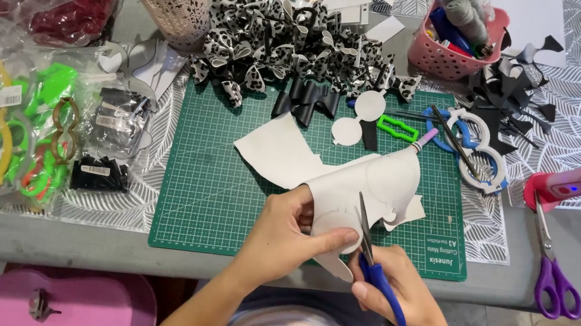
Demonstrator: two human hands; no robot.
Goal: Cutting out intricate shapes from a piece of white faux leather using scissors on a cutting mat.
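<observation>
My left hand (285,233) grips a curved sheet of white material (374,186) above the near edge of the green cutting mat (223,192). Blue-handled scissors (375,265) are in my right hand (392,287), their blades running up across the sheet beside a drawn round outline. A larger flat piece of the same white material (281,151) lies on the mat behind. Two white cut-out discs (359,116) rest near the mat's far edge, beside a black bow (304,98).
A pile of leopard-print bows (282,36) lies behind the mat. Purple scissors (552,269) and a pink tool (576,182) are at right. A pink basket (455,36), a lattice cup (178,4) and bags of coloured plastic shapes (13,134) surround the mat.
</observation>
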